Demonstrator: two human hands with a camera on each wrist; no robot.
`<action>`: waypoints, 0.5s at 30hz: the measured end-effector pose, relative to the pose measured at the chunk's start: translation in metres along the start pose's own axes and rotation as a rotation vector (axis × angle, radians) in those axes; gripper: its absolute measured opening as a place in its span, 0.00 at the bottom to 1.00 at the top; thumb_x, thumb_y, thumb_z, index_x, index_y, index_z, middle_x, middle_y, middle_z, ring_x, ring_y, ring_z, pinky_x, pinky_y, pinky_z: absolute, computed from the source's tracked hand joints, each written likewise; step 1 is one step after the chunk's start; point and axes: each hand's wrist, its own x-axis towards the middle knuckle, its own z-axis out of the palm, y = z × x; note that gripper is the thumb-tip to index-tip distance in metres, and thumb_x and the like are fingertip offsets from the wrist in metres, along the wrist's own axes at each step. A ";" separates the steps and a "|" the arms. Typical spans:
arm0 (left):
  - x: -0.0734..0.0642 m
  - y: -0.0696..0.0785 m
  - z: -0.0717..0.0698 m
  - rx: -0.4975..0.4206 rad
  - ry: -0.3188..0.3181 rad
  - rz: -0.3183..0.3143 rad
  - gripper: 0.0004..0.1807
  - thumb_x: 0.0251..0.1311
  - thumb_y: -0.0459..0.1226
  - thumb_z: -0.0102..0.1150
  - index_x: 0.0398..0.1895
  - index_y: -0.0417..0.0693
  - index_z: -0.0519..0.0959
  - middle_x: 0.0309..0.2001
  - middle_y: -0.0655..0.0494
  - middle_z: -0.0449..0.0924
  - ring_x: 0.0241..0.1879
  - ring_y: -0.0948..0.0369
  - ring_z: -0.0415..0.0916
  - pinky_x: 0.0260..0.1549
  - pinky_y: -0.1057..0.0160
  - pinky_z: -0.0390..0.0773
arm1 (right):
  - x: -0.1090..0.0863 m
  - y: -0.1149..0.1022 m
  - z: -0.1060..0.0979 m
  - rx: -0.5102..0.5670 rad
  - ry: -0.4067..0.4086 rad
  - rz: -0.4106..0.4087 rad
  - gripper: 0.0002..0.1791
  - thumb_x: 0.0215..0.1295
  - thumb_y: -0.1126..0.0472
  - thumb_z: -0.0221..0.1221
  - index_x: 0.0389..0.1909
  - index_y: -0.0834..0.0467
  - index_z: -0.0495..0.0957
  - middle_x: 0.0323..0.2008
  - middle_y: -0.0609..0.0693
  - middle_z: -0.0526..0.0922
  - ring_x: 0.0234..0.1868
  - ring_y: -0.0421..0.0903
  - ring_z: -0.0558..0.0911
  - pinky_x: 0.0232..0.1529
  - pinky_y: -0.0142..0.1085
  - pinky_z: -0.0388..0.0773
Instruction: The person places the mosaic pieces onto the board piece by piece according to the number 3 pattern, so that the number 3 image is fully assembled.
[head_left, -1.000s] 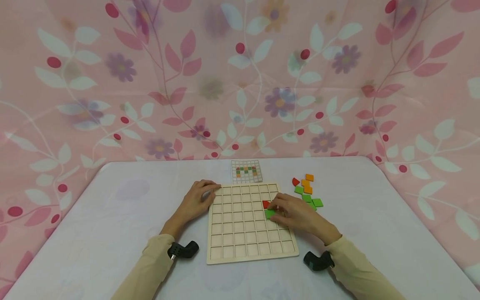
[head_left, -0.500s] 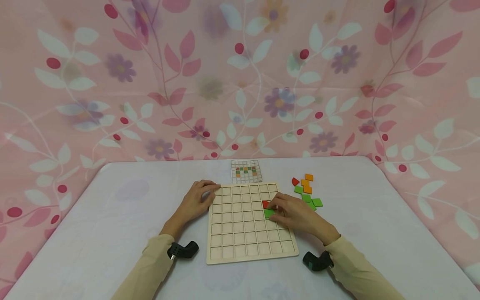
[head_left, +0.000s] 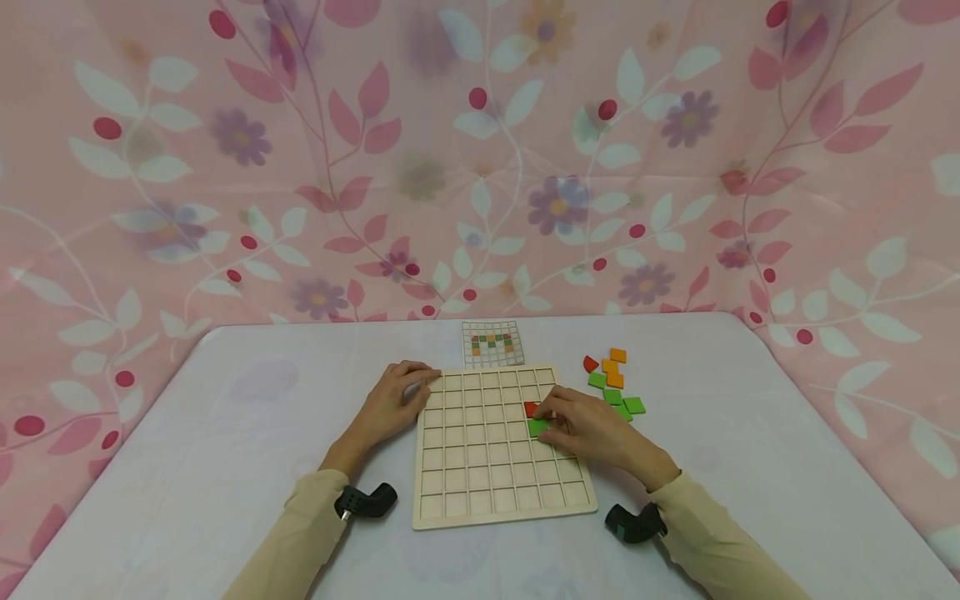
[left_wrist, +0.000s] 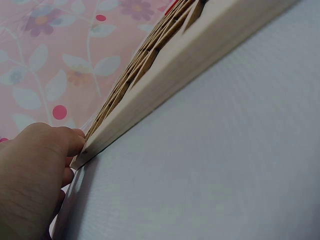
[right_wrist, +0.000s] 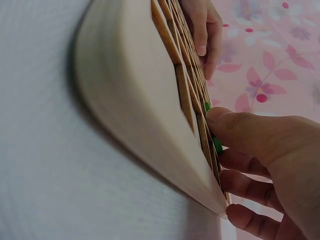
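A pale wooden grid board [head_left: 480,517] lies flat on the table. At its far left corner my left hand [head_left: 392,404] holds the edge, and the left wrist view shows the thumb and fingers of that hand [left_wrist: 37,175] at the board's corner. Over the right-hand columns, my right hand [head_left: 592,429] pinches a green square tile [head_left: 537,427] in a cell between thumb and fingers. Just beyond it a red tile [head_left: 531,409] sits in the neighbouring cell, partly covered by the fingers. In the right wrist view, green shows beside the thumb [right_wrist: 235,125].
A printed pattern card [head_left: 492,358] lies behind the board. To the right are loose orange tiles [head_left: 615,380], several green tiles [head_left: 635,405] and one red rounded tile [head_left: 591,363]. The white-covered table [head_left: 150,500] ends at a pink floral curtain [head_left: 480,167].
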 end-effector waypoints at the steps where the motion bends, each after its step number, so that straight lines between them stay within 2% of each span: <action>1: 0.000 0.000 0.000 0.000 0.001 0.001 0.15 0.63 0.35 0.56 0.53 0.51 0.80 0.52 0.52 0.76 0.50 0.53 0.69 0.49 0.49 0.71 | 0.000 0.000 0.000 0.000 -0.001 0.000 0.14 0.58 0.49 0.65 0.44 0.48 0.81 0.36 0.40 0.77 0.33 0.37 0.74 0.34 0.26 0.71; 7: 0.000 0.000 0.000 -0.003 -0.010 -0.008 0.15 0.63 0.36 0.56 0.53 0.51 0.80 0.53 0.52 0.76 0.51 0.53 0.69 0.49 0.49 0.71 | 0.000 0.001 0.000 0.000 0.000 -0.002 0.14 0.58 0.49 0.65 0.44 0.48 0.81 0.36 0.41 0.77 0.33 0.37 0.74 0.34 0.26 0.71; 15: 0.000 0.000 0.001 0.005 0.015 0.016 0.15 0.63 0.36 0.56 0.52 0.50 0.80 0.52 0.51 0.76 0.50 0.53 0.70 0.48 0.48 0.71 | 0.000 0.002 0.001 -0.009 0.004 -0.010 0.14 0.58 0.49 0.64 0.44 0.48 0.81 0.37 0.40 0.76 0.33 0.37 0.73 0.34 0.26 0.71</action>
